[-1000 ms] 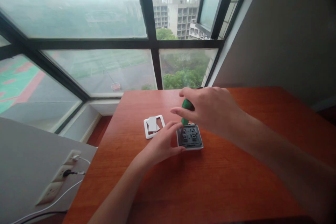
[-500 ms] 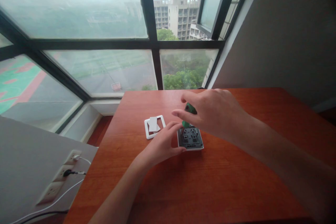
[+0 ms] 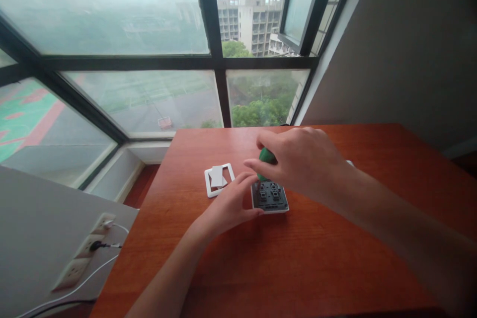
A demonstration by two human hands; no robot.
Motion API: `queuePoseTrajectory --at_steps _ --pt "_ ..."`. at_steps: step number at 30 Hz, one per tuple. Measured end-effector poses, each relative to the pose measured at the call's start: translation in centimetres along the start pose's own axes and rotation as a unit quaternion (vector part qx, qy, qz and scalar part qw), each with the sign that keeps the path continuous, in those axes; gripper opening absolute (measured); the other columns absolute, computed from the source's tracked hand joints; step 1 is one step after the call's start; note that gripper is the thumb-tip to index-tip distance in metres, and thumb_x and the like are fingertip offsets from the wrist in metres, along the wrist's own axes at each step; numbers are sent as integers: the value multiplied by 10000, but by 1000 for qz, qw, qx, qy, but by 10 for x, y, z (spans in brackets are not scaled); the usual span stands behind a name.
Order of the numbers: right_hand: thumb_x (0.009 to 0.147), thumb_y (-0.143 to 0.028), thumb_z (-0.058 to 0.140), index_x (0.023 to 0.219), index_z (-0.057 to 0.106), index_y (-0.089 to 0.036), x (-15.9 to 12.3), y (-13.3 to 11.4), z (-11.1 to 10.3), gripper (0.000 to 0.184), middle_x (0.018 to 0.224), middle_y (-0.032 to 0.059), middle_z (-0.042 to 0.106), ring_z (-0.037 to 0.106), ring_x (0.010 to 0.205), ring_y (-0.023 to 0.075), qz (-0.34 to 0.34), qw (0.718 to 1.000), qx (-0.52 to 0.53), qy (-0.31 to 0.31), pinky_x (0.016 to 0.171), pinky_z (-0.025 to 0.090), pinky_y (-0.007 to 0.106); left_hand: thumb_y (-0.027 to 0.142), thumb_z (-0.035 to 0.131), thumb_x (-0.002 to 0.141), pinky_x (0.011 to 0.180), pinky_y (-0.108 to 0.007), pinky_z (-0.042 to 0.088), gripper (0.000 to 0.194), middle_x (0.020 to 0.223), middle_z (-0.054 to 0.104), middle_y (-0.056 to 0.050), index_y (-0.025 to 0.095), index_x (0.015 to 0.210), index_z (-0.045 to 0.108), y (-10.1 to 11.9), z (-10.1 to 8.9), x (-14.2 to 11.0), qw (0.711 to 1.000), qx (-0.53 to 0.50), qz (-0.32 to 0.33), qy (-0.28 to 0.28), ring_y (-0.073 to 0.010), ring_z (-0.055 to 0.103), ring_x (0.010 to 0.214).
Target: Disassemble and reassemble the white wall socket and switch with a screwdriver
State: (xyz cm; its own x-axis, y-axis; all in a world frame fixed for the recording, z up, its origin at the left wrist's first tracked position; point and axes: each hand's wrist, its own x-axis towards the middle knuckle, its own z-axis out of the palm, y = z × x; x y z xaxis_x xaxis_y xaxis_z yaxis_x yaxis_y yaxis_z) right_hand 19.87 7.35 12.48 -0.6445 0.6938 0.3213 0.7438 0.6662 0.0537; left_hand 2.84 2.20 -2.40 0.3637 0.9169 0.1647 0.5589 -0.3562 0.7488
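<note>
A square wall switch (image 3: 271, 198) lies on the table with its dark inner mechanism facing up and a white rim around it. My left hand (image 3: 235, 199) grips it at its left side, thumb at the near corner and fingers at the far corner. In my right hand (image 3: 298, 156) is a green-handled screwdriver (image 3: 267, 158), held upright over the switch's far left corner. Its tip is too small to make out clearly. Left of the switch lies a white square frame (image 3: 209, 190) with white switch covers (image 3: 217, 177) on it.
The reddish wooden table (image 3: 316, 263) stands against a dark-framed window (image 3: 219, 63). Part of a white object (image 3: 350, 163) shows behind my right forearm. Wall sockets (image 3: 87, 246) with plugged-in cables are at lower left.
My right hand has turned the screwdriver handle slightly, its dark marking now out of sight. A bit of a white object now shows past my right forearm. My left hand stays in place.
</note>
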Motion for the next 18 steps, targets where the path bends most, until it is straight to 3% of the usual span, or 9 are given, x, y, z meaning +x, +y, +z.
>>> queuePoseTrajectory --at_steps 4,8,12,16,18 --pt "865 -534 544 723 605 -215 -2 -1 -2 354 645 40 672 651 659 234 3 1000 11 2 521 237 299 190 803 710 1058 -426 422 713 1344 545 -67 267 1343 483 -1 1 -1 1000 3 -7 0 -291 523 1227" --pt "854 -384 542 932 620 -208 -6 3 -6 207 836 32 709 641 734 211 -6 995 97 -36 550 303 294 193 804 706 1031 -411 447 678 1306 564 -70 259 1314 511 -2 1 -1 1000 0 -7 2 -288 558 1178" --pt "823 -260 552 1062 595 -194 -5 8 -5 251 965 26 717 631 772 176 -37 982 171 -69 613 367 282 191 794 717 1028 -386 449 663 1328 544 -60 264 1313 511 -1 0 0 1000 -8 -1 1 -270 548 1194" --pt "865 -355 585 985 623 -210 0 6 0 192 877 33 731 651 748 203 -14 995 89 -32 567 314 292 190 802 710 1058 -394 427 745 1361 515 -70 273 1370 464 0 -1 0 1000 0 0 -4 -271 519 1233" --pt "881 -474 567 915 625 -210 1 4 2 272 790 49 719 660 715 230 2 999 32 -11 534 265 298 185 805 706 1076 -403 410 758 1377 500 -74 277 1375 460 0 -1 0 1000 5 2 -3 -277 499 1258"
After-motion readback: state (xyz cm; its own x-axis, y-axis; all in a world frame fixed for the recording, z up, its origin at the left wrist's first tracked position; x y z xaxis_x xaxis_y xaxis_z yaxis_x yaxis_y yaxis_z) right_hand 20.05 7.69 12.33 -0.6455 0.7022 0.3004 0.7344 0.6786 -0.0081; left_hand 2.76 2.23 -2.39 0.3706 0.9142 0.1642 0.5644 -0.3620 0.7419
